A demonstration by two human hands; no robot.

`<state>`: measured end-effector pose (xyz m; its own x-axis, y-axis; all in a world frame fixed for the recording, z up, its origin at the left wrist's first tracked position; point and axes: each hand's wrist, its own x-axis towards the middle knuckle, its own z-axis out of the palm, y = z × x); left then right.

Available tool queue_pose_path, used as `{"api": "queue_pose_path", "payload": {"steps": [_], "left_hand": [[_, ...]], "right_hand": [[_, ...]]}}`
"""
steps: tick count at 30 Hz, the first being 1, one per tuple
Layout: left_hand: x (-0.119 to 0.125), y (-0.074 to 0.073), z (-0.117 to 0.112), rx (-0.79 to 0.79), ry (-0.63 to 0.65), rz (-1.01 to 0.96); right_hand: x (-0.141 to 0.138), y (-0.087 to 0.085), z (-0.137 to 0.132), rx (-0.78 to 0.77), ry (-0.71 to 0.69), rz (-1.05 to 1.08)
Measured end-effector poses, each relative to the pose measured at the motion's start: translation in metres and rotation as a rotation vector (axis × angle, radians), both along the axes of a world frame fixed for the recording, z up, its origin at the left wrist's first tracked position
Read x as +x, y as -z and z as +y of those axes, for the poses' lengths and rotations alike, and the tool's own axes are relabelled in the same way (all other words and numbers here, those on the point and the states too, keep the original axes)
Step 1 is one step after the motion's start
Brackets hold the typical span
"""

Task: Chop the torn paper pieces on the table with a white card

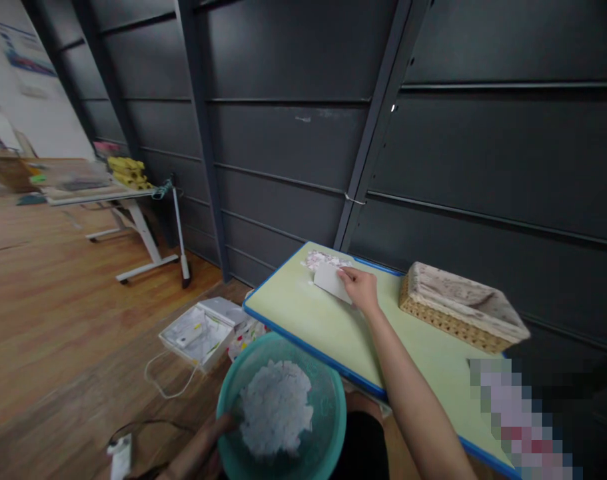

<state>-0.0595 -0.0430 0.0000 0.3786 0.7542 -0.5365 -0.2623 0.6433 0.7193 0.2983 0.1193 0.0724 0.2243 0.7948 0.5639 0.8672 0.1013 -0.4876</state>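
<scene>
My right hand (pixel 359 288) pinches a flat white card (pixel 330 280) on the pale yellow tabletop (pixel 328 327). The card stands at the near side of a small heap of white paper scraps (pixel 323 259) near the far left corner. My left hand (pixel 227 425) grips the left rim of a teal plastic basin (pixel 330 400), its fingers blurred and reaching inside. The basin is below the table's front edge, above my lap. A mound of white paper scraps (pixel 276 408) lies in it.
A woven basket (pixel 448 323) with a cloth lining stands at the table's back right, near the dark panelled wall (pixel 288 133). On the floor to the left are an open white box (pixel 198 333) and a power strip (pixel 120 457). Another table (pixel 103 195) holds yellow items (pixel 128 172).
</scene>
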Motion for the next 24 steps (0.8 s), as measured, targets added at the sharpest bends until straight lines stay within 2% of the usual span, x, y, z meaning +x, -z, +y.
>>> {"api": "queue_pose_path", "payload": {"steps": [2,5,9,13,18,21,24], "left_hand": [[0.003,-0.004,-0.003,-0.039,0.044,0.026],[0.002,0.003,-0.004,-0.087,0.051,0.013],[-0.001,0.012,-0.001,-0.104,-0.044,-0.031],[-0.002,0.004,-0.004,-0.057,-0.046,-0.077],[-0.004,-0.002,-0.006,-0.039,-0.084,0.082],[-0.005,0.000,-0.001,-0.051,-0.073,0.046],[-0.002,-0.004,0.000,-0.049,-0.053,0.020]], "right_hand": [[-0.001,0.001,0.001,0.013,0.034,-0.015],[-0.002,0.001,0.001,0.005,0.079,-0.046],[0.001,-0.001,0.002,-0.003,0.074,-0.037],[0.006,-0.002,0.002,0.036,0.106,0.017],[0.008,-0.002,0.002,0.007,0.042,0.074],[0.008,-0.003,0.001,0.032,0.040,0.121],[0.008,-0.004,0.001,0.053,0.078,0.128]]}}
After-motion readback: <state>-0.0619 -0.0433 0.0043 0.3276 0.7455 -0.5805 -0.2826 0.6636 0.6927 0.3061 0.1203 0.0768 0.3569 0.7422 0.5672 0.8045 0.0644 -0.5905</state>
